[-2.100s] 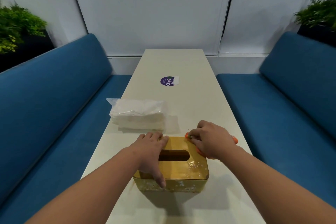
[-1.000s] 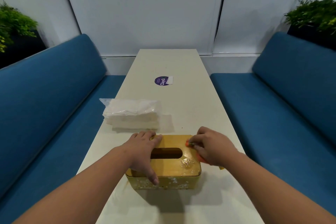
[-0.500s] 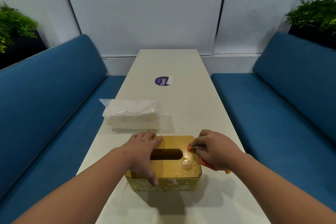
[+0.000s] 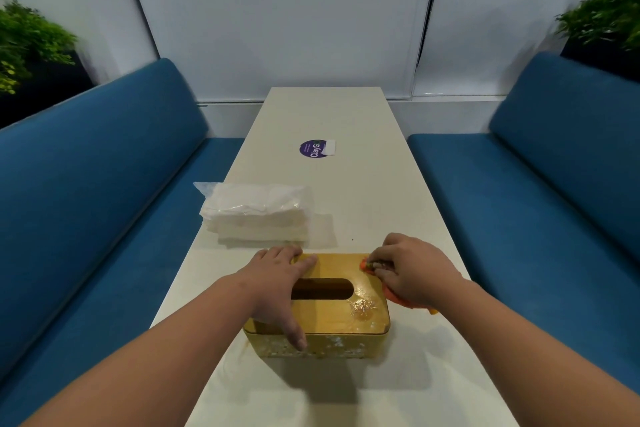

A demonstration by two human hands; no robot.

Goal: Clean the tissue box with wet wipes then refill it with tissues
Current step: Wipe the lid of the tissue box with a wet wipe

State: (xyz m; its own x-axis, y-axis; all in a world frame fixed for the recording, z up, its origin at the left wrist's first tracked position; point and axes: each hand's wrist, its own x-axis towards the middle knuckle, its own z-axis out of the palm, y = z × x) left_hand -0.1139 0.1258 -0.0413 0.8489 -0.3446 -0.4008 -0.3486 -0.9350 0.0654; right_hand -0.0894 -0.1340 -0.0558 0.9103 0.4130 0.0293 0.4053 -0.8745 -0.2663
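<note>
Both bare forearms reach forward to the yellow rectangular tissue box (image 4: 332, 305). The left hand (image 4: 277, 284) lies spread across the box's left top, thumb down its near side. The right hand (image 4: 412, 270), fingers curled, pinches an orange cloth (image 4: 398, 298) at the box's far right corner.

A long cream desk (image 4: 363, 184) runs away from the viewer between two blue upholstered benches (image 4: 86, 184), one on each side. A round purple sticker (image 4: 311, 148) with a white label at its right edge lies near the desk's middle. Green plants (image 4: 27, 42) occupy both upper corners, before white wall panels (image 4: 277, 10).
</note>
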